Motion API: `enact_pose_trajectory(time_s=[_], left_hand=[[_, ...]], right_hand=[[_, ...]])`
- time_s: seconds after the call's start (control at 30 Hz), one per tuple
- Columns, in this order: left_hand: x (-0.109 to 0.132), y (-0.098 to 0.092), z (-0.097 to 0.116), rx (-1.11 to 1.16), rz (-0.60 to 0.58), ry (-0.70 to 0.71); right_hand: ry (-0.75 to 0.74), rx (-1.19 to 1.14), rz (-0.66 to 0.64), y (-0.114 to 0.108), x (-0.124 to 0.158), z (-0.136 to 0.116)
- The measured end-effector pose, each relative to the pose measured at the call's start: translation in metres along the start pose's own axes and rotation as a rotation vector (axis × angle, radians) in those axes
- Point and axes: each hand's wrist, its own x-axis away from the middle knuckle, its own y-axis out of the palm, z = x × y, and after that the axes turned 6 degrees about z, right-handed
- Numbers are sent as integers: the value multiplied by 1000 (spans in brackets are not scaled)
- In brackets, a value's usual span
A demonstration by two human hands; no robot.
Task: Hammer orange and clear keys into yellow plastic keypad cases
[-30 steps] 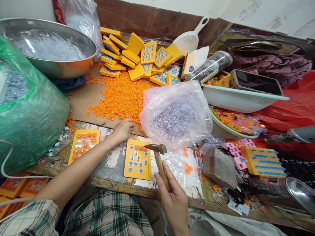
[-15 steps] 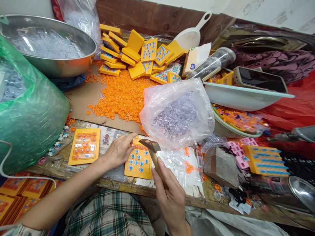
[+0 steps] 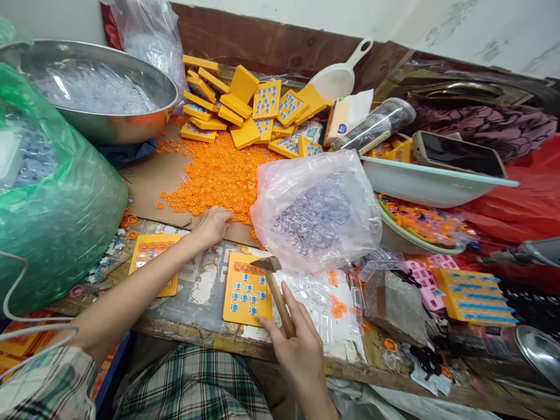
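Observation:
My left hand point(image 3: 213, 226) reaches to the near edge of a heap of small orange plastic rings point(image 3: 210, 175), its fingers bunched at the rings. Whatever the fingertips hold is hidden. In my right hand point(image 3: 300, 344) is a hammer point(image 3: 280, 297) with a wooden handle; its head hovers at the upper right of a yellow panel point(image 3: 228, 300). Blue-and-white square pieces are set in that panel, with a row of orange rings along its top. A second yellow panel point(image 3: 170, 286), fitted with orange rings and clear covers, lies partly behind my left forearm.
An open plastic bag point(image 3: 363, 233) of clear parts stands beyond the hammer. At left are a green bag point(image 3: 79, 233) and a steel bowl point(image 3: 118, 125) of clear parts. Yellow panels point(image 3: 245, 84) are piled at the back; a metal block point(image 3: 400, 306) sits at right.
My left hand has left the yellow panel and moved forward to the orange rings. The hammer has stayed over the panel, its head a little lower in view.

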Motion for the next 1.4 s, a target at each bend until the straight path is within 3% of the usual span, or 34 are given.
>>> enact_pose_trajectory(time_s=[0.1,0.4,0.6,0.7,0.8,1.13,1.33,1.4], left_hand=[[-10,6,1,-4,-49,9],[6,9,4,65,-55,-2],[56,0,45,224,-20,66],[84,4,68,342,-84,116],[98,14,77,324,-128,116],[100,27,69,336,-96,47],[106,34,70,388,-86,-17],[105,31,65,436,-72,-16]], right_hand=[[-15,3,-5,3,4,3],[103,-78,124,-6,13,5],[139,-119,151,-18,25,10],[158,-121,125,-24,32,15],[136,-97,128,-29,38,17],[-157,-56,19,-30,33,0],[-63,-54,-97,-27,31,-5],[17,-80,-59,-25,34,0]])
